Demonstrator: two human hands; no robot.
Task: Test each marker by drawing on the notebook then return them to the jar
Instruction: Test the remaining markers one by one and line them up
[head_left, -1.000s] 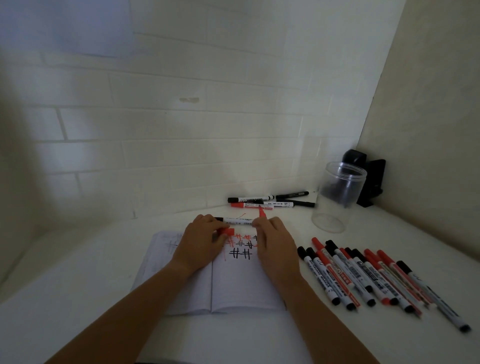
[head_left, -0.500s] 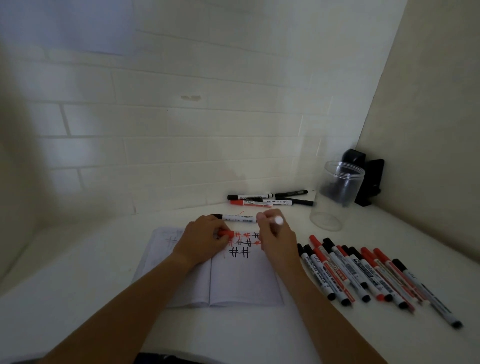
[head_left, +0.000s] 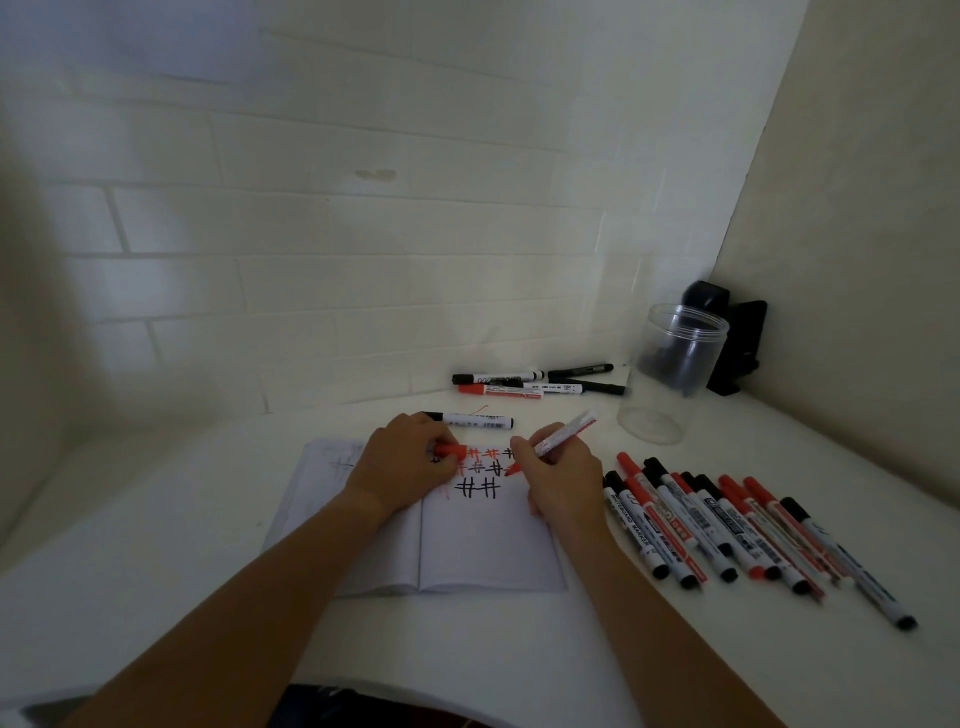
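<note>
Red tip down on the page: the right hand (head_left: 558, 480) pinches an uncapped red marker (head_left: 558, 441) and sets its nib on the open notebook (head_left: 467, 545), right among the rows of red and black hash marks (head_left: 478, 488). Left hand (head_left: 402, 462) rests on the notebook's left page, fingers curled round the red cap (head_left: 449, 449). Just right of the notebook lies a row of capped markers (head_left: 727, 530), red and black. Beyond the notebook sits one black-capped marker (head_left: 470, 420), then a small cluster (head_left: 535, 382) by the wall. Clear jar (head_left: 670, 374) stands upright, behind and right of the notebook, well apart from both hands.
</note>
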